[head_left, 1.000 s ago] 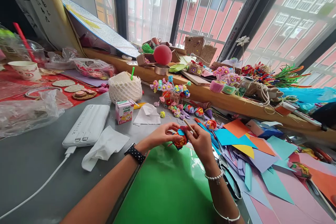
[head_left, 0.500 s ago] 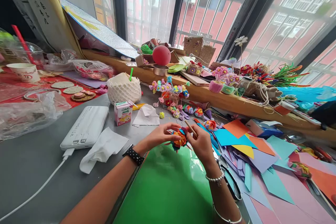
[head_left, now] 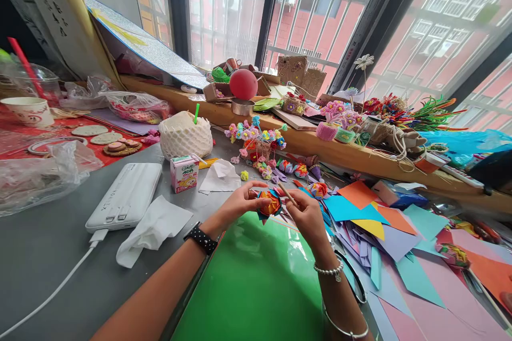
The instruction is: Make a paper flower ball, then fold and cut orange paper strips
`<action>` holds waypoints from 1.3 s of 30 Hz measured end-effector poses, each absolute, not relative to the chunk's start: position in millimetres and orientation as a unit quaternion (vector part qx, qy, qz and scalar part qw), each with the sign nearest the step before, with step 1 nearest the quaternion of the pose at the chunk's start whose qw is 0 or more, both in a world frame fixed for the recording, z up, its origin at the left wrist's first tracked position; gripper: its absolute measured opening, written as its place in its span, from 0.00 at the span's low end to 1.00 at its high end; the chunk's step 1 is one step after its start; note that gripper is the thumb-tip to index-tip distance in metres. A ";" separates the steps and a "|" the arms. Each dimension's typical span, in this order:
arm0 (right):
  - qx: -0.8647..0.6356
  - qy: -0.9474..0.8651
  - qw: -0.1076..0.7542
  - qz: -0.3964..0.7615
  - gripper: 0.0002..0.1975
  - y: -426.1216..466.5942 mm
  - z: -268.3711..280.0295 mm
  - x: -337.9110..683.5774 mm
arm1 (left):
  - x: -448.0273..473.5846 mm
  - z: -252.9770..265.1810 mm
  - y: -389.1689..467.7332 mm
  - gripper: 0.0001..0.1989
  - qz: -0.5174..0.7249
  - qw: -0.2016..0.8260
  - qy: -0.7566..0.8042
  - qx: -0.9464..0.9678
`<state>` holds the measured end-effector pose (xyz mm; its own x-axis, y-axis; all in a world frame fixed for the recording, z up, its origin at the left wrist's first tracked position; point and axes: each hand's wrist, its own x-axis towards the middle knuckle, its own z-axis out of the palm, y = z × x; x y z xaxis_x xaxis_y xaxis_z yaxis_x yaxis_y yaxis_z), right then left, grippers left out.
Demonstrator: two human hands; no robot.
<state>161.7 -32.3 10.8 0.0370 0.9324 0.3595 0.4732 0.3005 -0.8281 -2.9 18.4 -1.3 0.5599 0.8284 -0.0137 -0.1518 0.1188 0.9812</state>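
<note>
Between my two hands is a folded paper flower (head_left: 270,203), orange in the middle with blue points around it. My left hand (head_left: 242,200) grips it from the left, thumb and fingers pinched on its edge. In my right hand (head_left: 306,216) is a thin wooden stick (head_left: 288,194), held like a pen and slanting up to the left. Its fingertips are close to the flower's right side; whether they touch it I cannot tell. Below both hands lies a shiny green board (head_left: 256,282). Black-handled scissors (head_left: 354,277) are partly hidden behind my right wrist.
Coloured paper sheets (head_left: 424,277) and purple strips spread over the right side. On the left are a white power bank (head_left: 126,194) with a cable, crumpled tissue (head_left: 154,229), a drink carton (head_left: 184,175) and a netted coconut (head_left: 186,136). Small flower crafts (head_left: 260,144) stand near the wooden sill.
My right hand has drawn slightly back from the flower, which now shows more of its right side. The left hand keeps its hold. The whole view has shifted a little.
</note>
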 end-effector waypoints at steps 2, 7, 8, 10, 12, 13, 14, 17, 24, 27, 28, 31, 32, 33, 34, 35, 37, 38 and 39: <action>-0.524 -0.661 0.477 0.248 0.15 -32.9 12.5 160.8 | -3.3 -1.2 18.4 0.30 0.360 0.673 0.309 0.567; -0.517 -0.657 0.475 0.273 0.16 -33.4 15.0 161.7 | -3.9 -2.9 18.2 0.24 0.358 0.656 0.312 0.587; -0.515 -0.656 0.477 0.278 0.16 -33.2 15.2 162.7 | -3.9 -3.2 18.2 0.23 0.356 0.655 0.311 0.589; -0.513 -0.650 0.480 0.289 0.15 -32.7 15.3 164.7 | -3.6 -3.7 18.2 0.24 0.354 0.658 0.306 0.590; -0.510 -0.647 0.482 0.299 0.15 -32.2 15.3 165.4 | -3.4 -4.5 18.6 0.24 0.356 0.661 0.300 0.588; -0.510 -0.647 0.482 0.300 0.15 -32.0 15.3 165.2 | -3.4 -5.0 19.0 0.24 0.358 0.660 0.298 0.589; -0.509 -0.648 0.481 0.300 0.14 -31.9 15.1 164.5 | -3.6 -5.6 19.5 0.24 0.359 0.657 0.299 0.592; -0.509 -0.653 0.476 0.297 0.14 -31.4 14.2 161.8 | -4.8 -7.1 20.8 0.23 0.359 0.642 0.306 0.604; -0.545 -0.623 0.464 0.315 0.14 -29.8 8.8 162.0 | -5.3 -9.2 22.3 0.29 0.390 0.646 0.323 0.571; -0.555 -0.621 0.465 0.300 0.15 -29.2 6.6 162.4 | -4.7 -8.3 21.8 0.30 0.409 0.670 0.341 0.517; -0.555 -0.622 0.467 0.295 0.16 -29.1 6.2 162.2 | -4.7 -7.2 21.1 0.30 0.408 0.683 0.343 0.499; -0.541 -0.626 0.478 0.297 0.16 -29.2 5.8 160.9 | -5.1 -1.9 17.3 0.25 0.401 0.713 0.342 0.461; -0.535 -0.627 0.480 0.301 0.16 -29.4 5.9 160.4 | -5.2 -0.1 15.8 0.23 0.396 0.719 0.341 0.457; -0.532 -0.628 0.480 0.304 0.16 -29.6 6.1 159.8 | -5.3 1.2 14.5 0.22 0.391 0.723 0.340 0.457; -0.531 -0.629 0.480 0.305 0.16 -29.9 6.3 159.1 | -5.3 2.1 13.5 0.20 0.386 0.724 0.341 0.459; -0.531 -0.629 0.481 0.302 0.15 -30.2 6.5 158.4 | -5.1 2.3 13.0 0.20 0.382 0.722 0.344 0.463; -0.535 -0.629 0.484 0.290 0.15 -30.6 7.2 156.5 | -4.5 1.2 13.5 0.19 0.381 0.714 0.356 0.467; -0.536 -0.629 0.486 0.284 0.14 -30.9 7.6 155.4 | -4.2 0.2 14.3 0.19 0.385 0.709 0.364 0.465; -0.536 -0.630 0.488 0.278 0.14 -31.2 8.1 154.2 | -3.8 -0.7 15.3 0.20 0.388 0.706 0.369 0.462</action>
